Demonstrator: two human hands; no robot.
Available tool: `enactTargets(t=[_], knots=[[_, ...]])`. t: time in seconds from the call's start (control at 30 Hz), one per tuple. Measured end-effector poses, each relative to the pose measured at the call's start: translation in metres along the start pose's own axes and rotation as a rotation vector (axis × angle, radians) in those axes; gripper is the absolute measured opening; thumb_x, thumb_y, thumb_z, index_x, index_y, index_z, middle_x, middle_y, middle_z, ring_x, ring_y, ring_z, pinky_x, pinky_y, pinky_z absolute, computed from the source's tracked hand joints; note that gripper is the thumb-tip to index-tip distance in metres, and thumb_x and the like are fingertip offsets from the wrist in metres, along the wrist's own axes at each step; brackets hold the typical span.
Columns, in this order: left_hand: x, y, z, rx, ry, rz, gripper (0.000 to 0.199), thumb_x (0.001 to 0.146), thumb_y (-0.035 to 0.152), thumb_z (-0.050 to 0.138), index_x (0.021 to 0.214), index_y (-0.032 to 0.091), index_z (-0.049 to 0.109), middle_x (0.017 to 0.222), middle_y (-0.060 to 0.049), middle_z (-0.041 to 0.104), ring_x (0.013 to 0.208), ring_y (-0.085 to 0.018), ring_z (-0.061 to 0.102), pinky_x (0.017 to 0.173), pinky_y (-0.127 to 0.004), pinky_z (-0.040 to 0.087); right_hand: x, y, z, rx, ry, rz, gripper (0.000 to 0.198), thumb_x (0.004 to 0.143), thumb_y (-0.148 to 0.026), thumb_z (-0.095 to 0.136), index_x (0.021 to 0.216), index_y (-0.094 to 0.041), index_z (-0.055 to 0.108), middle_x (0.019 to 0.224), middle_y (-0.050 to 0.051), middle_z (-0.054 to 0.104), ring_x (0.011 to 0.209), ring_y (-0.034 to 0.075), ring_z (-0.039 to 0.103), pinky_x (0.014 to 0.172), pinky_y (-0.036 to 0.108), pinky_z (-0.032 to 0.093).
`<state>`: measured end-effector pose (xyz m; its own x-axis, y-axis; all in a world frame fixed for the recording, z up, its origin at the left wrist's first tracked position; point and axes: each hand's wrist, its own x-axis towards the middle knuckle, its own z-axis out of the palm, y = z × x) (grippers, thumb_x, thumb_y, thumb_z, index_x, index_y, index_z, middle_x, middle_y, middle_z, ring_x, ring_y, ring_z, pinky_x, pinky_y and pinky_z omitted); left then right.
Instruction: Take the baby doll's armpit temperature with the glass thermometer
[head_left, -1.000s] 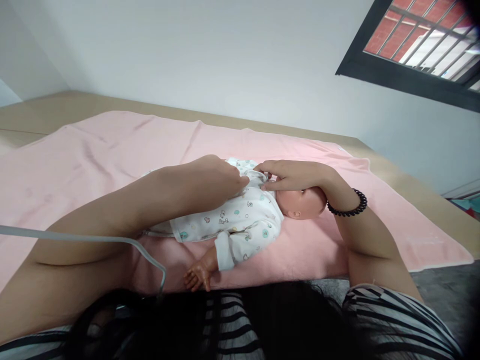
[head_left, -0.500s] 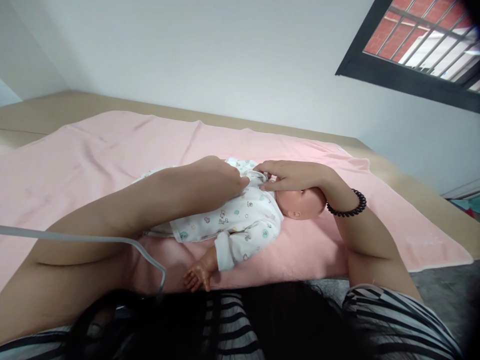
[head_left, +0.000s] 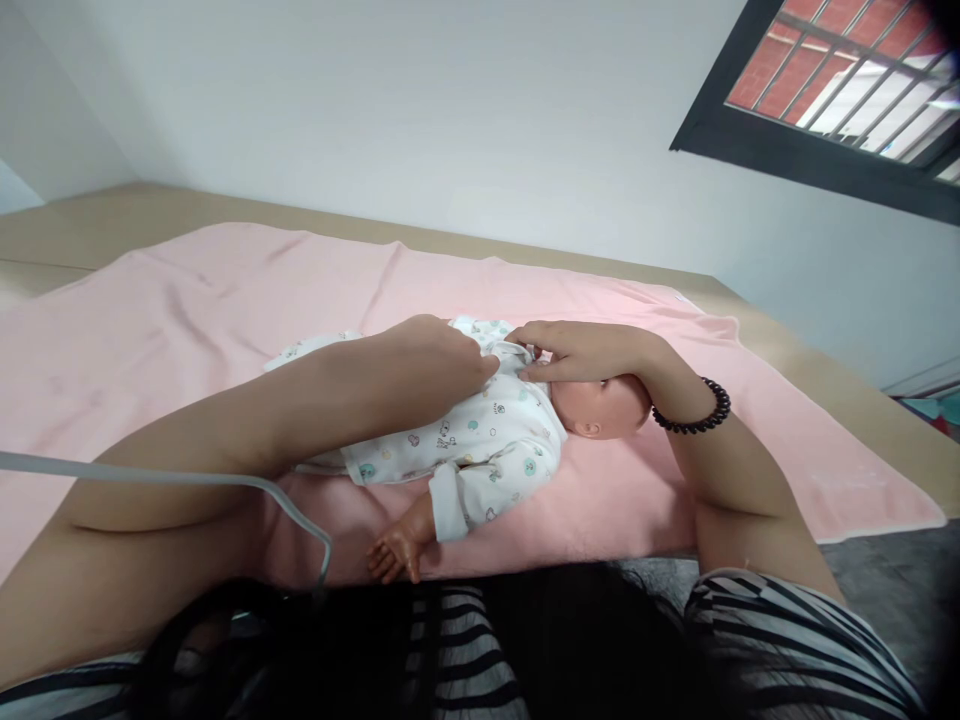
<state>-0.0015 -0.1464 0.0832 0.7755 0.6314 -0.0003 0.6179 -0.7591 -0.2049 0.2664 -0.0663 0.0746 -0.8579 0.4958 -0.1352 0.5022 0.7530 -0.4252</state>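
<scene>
A baby doll (head_left: 592, 410) lies on its back on a pink blanket (head_left: 247, 290), head to the right, in a white printed baby shirt (head_left: 480, 430). My left hand (head_left: 439, 365) is closed over the doll's chest, thumb and fingers pinching the shirt front; its fingertips are mostly hidden. From the right, my right hand (head_left: 585, 350) arches over the doll's face. Its thumb and fingers close on the shirt near the neckline. One doll arm (head_left: 401, 545) with a cuffed sleeve points towards me. A dark coiled band (head_left: 697, 410) circles my right wrist.
The blanket is spread over a tan surface (head_left: 97, 210) against a pale wall (head_left: 412, 120). A barred window (head_left: 840, 80) is at the upper right. A grey cable (head_left: 187, 474) crosses in front of my left arm. Dark hair (head_left: 570, 640) fills the bottom middle.
</scene>
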Motion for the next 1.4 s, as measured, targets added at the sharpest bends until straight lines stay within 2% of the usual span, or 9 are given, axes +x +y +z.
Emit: enactTargets(t=[0.13, 0.3, 0.47, 0.67, 0.93, 1.2, 1.4], knots=[[0.003, 0.006, -0.008, 0.101, -0.106, 0.004, 0.027, 0.104, 0.001, 0.050, 0.109, 0.016, 0.072, 0.082, -0.003, 0.070, 0.060, -0.017, 0.056, 0.059, -0.032, 0.029, 0.000, 0.000, 0.000, 0.001, 0.001, 0.007, 0.035, 0.106, -0.051, 0.058, 0.117, -0.019, 0.064, 0.133, 0.013, 0.072, 0.113, 0.030, 0.067, 0.095, 0.043, 0.054], [0.009, 0.011, -0.014, 0.143, -0.156, -0.008, 0.029, 0.099, -0.003, 0.053, 0.110, 0.014, 0.073, 0.084, -0.006, 0.074, 0.063, -0.019, 0.061, 0.062, -0.032, 0.034, 0.000, -0.001, 0.000, 0.008, -0.009, 0.003, 0.032, 0.107, -0.048, 0.058, 0.118, -0.018, 0.063, 0.131, 0.012, 0.072, 0.110, 0.028, 0.067, 0.095, 0.041, 0.052], [0.011, 0.014, -0.015, 0.181, -0.140, 0.006, 0.029, 0.098, -0.004, 0.053, 0.105, 0.014, 0.074, 0.086, -0.007, 0.076, 0.069, -0.021, 0.066, 0.066, -0.033, 0.037, 0.001, -0.002, 0.000, 0.017, -0.002, -0.005, 0.028, 0.108, -0.043, 0.060, 0.119, -0.018, 0.064, 0.126, 0.010, 0.073, 0.108, 0.026, 0.066, 0.095, 0.039, 0.052], [0.011, 0.014, -0.014, 0.174, -0.122, -0.001, 0.028, 0.098, -0.004, 0.055, 0.104, 0.015, 0.074, 0.084, -0.006, 0.076, 0.067, -0.019, 0.065, 0.064, -0.032, 0.034, 0.002, 0.000, 0.001, 0.004, 0.016, 0.002, 0.029, 0.106, -0.044, 0.063, 0.120, -0.017, 0.065, 0.123, 0.011, 0.072, 0.105, 0.026, 0.065, 0.094, 0.039, 0.051], [0.009, 0.013, -0.013, 0.152, -0.112, -0.002, 0.026, 0.099, -0.004, 0.055, 0.102, 0.015, 0.073, 0.085, -0.006, 0.076, 0.066, -0.019, 0.064, 0.063, -0.032, 0.033, 0.000, -0.002, -0.001, 0.016, -0.012, 0.012, 0.029, 0.107, -0.044, 0.060, 0.120, -0.018, 0.063, 0.129, 0.011, 0.072, 0.110, 0.027, 0.066, 0.097, 0.042, 0.051], [0.011, 0.014, -0.014, 0.130, -0.126, -0.013, 0.027, 0.098, -0.005, 0.056, 0.102, 0.015, 0.074, 0.083, -0.006, 0.075, 0.066, -0.019, 0.064, 0.065, -0.032, 0.036, 0.001, -0.003, -0.001, 0.006, -0.010, 0.024, 0.030, 0.107, -0.044, 0.060, 0.123, -0.018, 0.064, 0.133, 0.011, 0.072, 0.113, 0.028, 0.066, 0.100, 0.043, 0.052], [0.010, 0.012, -0.012, 0.167, -0.127, 0.010, 0.028, 0.098, -0.004, 0.053, 0.103, 0.015, 0.072, 0.084, -0.007, 0.075, 0.067, -0.021, 0.065, 0.062, -0.034, 0.033, 0.000, -0.003, -0.001, 0.004, -0.007, 0.024, 0.030, 0.107, -0.043, 0.061, 0.123, -0.019, 0.065, 0.131, 0.011, 0.072, 0.113, 0.029, 0.066, 0.100, 0.043, 0.052]])
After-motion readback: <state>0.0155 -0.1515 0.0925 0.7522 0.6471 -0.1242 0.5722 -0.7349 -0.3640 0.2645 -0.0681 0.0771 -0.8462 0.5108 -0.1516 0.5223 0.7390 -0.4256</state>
